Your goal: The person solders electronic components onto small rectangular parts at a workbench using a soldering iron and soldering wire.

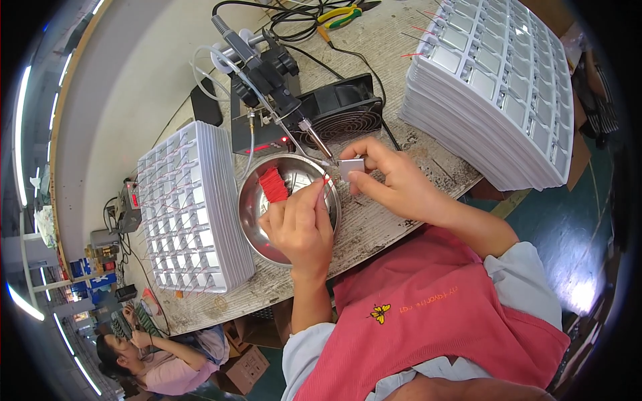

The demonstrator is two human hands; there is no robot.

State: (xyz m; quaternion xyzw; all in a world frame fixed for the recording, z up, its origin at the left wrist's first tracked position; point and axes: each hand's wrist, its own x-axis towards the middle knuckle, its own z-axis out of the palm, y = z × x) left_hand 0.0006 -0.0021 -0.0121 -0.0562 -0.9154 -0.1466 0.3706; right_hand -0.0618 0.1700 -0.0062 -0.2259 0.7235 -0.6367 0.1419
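Red apron [428, 321] foremost; silver part [352, 166] beside soldering iron [321, 142]

In right hand [398, 179]: silver part, pinched between thumb and fingers. In left hand [299, 230], above metal bowl [249, 224]: red wire [326, 179], pinched at fingertips. In bowl: bundle of red wires [273, 185]. On table [200, 313], left and right: white trays, stacked [224, 214] [468, 127].

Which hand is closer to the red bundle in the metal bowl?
Left. The left hand is over the metal bowl, near the red bundle; the right hand is farther off, right of the bowl.
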